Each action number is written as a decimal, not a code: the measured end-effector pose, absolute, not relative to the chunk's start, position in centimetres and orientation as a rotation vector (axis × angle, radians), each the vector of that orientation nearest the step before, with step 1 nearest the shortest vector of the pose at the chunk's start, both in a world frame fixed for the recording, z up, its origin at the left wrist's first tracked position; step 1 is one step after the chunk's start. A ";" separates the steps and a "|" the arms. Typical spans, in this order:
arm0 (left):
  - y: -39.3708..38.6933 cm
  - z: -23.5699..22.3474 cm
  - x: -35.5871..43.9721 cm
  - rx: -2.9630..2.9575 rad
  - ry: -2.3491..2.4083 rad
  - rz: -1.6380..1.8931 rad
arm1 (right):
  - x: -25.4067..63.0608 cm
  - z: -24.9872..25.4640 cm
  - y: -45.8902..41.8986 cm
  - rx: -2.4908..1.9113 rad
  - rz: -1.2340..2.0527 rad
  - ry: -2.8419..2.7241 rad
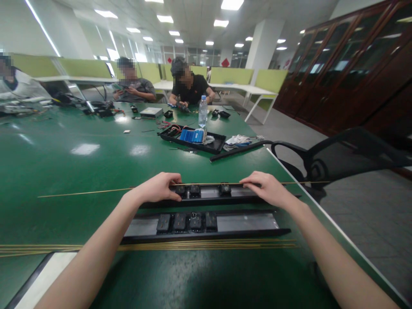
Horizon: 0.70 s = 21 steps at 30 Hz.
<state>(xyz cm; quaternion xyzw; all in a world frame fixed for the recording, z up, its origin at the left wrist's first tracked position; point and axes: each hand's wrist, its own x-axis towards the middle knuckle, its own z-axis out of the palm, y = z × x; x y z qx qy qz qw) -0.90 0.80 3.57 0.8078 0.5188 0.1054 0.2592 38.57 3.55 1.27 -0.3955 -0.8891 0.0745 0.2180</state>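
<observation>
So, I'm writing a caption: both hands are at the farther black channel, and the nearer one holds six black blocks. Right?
The count is off: the head view shows four black blocks in the nearer channel, not six. The left hand and right hand are at the farther channel.

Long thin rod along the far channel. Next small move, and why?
Probably ease the thin rod slightly toward the black blocks: the right hand pinches it by the far channel's back edge, and the left hand is at the leftmost block.
</observation>
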 end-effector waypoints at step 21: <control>0.8 3.7 -0.8 2.174 1.384 0.282 | 39.7 1.6 3.9 -1.189 0.271 -2.428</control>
